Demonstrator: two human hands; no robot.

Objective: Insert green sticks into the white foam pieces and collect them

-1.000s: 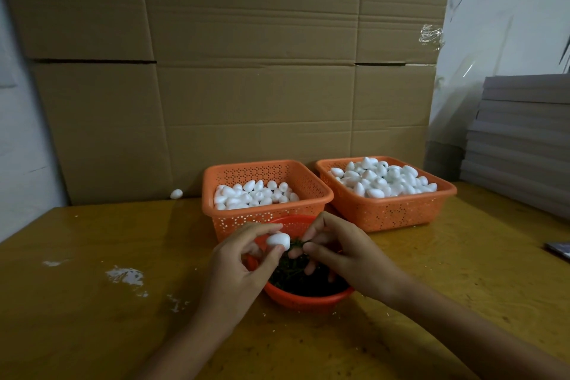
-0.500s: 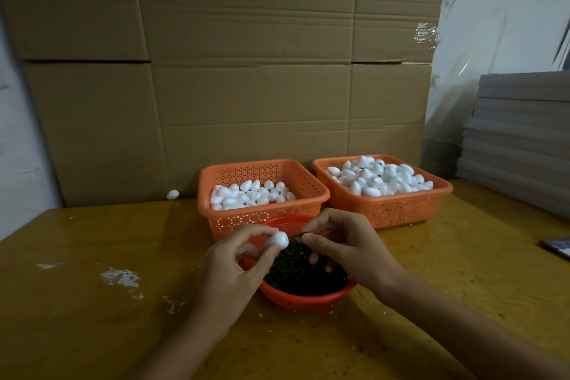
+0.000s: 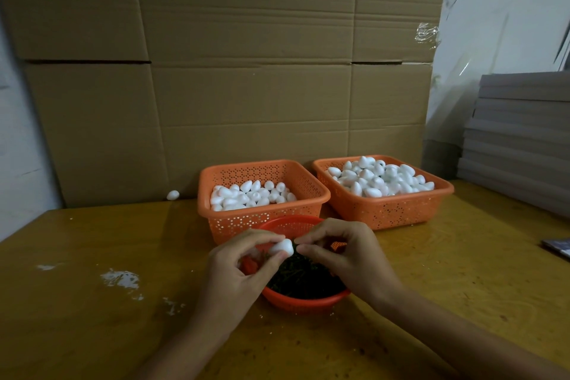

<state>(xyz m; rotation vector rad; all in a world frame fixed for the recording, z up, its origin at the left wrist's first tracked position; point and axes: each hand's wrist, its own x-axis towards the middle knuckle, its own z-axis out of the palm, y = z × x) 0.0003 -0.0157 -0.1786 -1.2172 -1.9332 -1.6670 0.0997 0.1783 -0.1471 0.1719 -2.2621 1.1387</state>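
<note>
Lower centre of frame: left hand pinches a foam piece above the red bowl of green sticks; right hand pinches at the piece's right end, likely on a stick, though it is too small to confirm. Advise a straight, gentle push along the piece's axis, foam held steady

Right hand now against foam piece

Foam piece is pinched in left hand over red bowl. Green stick is pinched by right hand at the piece's 3 o'clock end.
</note>
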